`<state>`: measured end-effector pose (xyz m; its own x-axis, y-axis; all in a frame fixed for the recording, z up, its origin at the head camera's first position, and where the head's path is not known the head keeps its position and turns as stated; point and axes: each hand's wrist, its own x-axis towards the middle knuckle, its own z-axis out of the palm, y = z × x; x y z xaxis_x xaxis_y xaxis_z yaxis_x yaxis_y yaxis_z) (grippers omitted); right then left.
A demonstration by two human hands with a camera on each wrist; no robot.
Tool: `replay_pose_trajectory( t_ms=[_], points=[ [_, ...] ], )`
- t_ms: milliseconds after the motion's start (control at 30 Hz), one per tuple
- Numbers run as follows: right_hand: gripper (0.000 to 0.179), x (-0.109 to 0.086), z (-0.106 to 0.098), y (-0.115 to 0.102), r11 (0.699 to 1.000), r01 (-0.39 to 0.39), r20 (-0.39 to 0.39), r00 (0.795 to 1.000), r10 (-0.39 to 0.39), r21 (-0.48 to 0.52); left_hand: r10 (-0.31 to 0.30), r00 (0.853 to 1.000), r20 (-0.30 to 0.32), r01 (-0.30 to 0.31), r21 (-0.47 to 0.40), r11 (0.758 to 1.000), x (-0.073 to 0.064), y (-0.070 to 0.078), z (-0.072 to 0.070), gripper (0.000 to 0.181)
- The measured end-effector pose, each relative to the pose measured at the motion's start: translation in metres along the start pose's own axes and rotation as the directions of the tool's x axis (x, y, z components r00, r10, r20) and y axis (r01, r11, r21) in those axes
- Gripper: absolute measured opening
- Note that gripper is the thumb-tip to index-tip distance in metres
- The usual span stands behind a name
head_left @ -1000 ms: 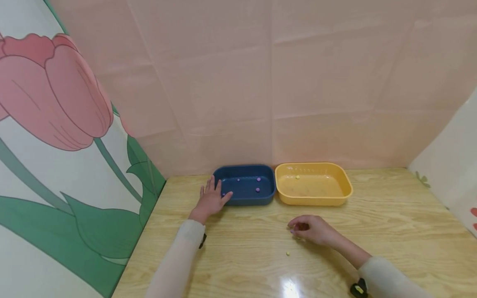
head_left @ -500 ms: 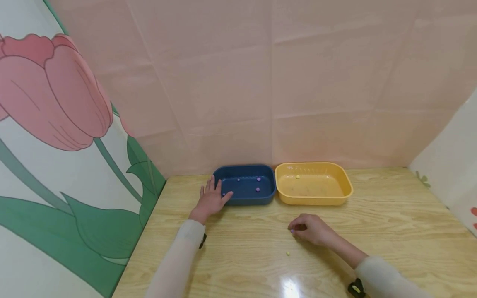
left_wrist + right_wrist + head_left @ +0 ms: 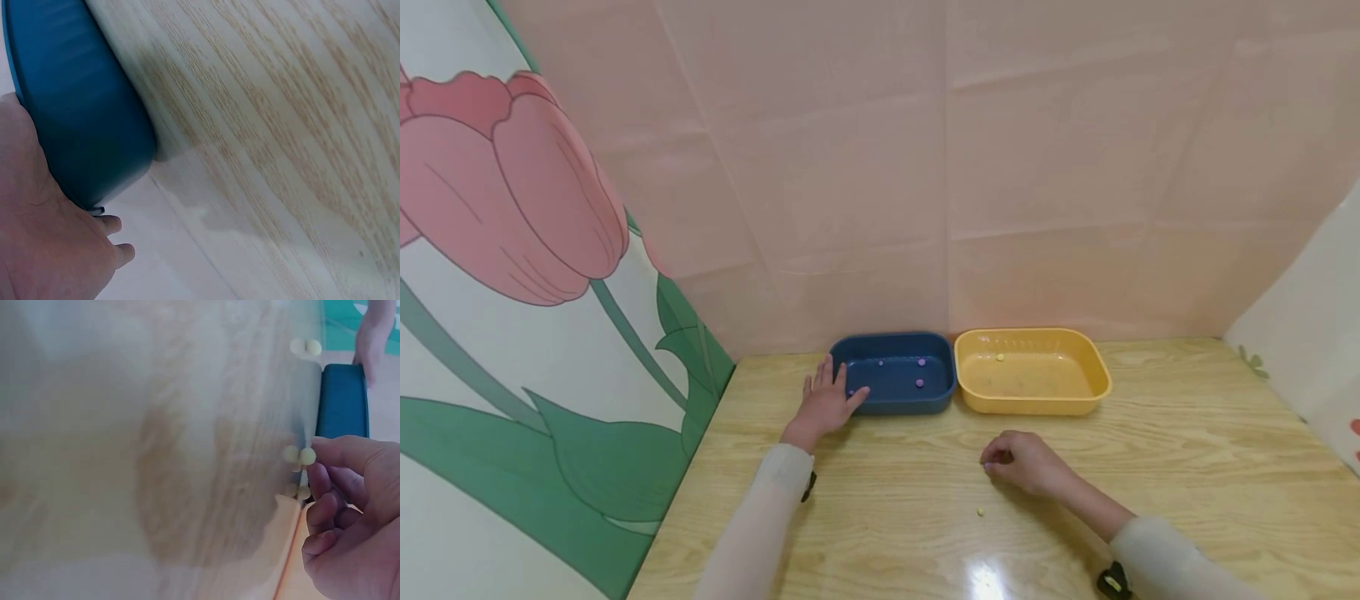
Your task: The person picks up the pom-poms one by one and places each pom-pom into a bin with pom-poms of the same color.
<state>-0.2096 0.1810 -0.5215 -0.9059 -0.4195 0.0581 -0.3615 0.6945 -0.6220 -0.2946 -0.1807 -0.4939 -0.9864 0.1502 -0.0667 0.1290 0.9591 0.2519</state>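
Head view: we see the left hand (image 3: 823, 407), fingers apart, unmoved on the left end of the blue tray (image 3: 901, 407); the right hand (image 3: 1033, 464), lower right, shows a narrower finger gap than a second ago, a purple bead (image 3: 987, 466) at its fingertips. Left wrist: the tray fills the upper left. Right wrist: a pale bead (image 3: 307, 456) sits right of centre; whether the right grip clamps either, we cannot tell.

Head cam high, wrist cams close
Head faces forward-down over the table (image 3: 880, 521); left wrist's tight on the blue tray (image 3: 87, 100), right's low along the table. All catch that tray.
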Motion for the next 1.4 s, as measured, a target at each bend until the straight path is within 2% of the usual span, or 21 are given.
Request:
replay_pose_trajectory(
  t_ms=[233, 533, 933, 1267, 1400],
  points=[
    [0.006, 0.0, -0.008, -0.007, 0.999, -0.004, -0.012, 1.0, 0.005, 0.036, 0.0, 1.0, -0.011, 0.0, 0.001, 1.0, 0.002, 0.0, 0.002, 0.087],
    [0.007, 0.003, -0.015, -0.01, 0.996, 0.061, -0.077, 0.995, -0.056, 0.06, -0.002, 1.0, -0.009, 0.002, 0.002, 1.0, -0.001, 0.001, -0.002, 0.088],
    [0.006, 0.006, -0.022, -0.013, 0.985, 0.094, -0.081, 0.993, -0.083, 0.143, 0.019, 1.0, -0.01, -0.019, -0.012, 1.0, -0.001, 0.0, -0.003, 0.088],
    [0.005, 0.011, -0.03, -0.022, 0.982, 0.077, -0.069, 0.995, -0.066, 0.172, 0.018, 1.0, -0.011, -0.018, -0.02, 1.0, -0.001, 0.0, -0.003, 0.085],
    [0.005, 0.014, -0.037, -0.027, 0.982, 0.042, -0.064, 0.997, -0.031, 0.182, 0.013, 1.0, -0.009, -0.013, -0.021, 1.0, -0.002, 0.001, -0.004, 0.084]
  ],
)
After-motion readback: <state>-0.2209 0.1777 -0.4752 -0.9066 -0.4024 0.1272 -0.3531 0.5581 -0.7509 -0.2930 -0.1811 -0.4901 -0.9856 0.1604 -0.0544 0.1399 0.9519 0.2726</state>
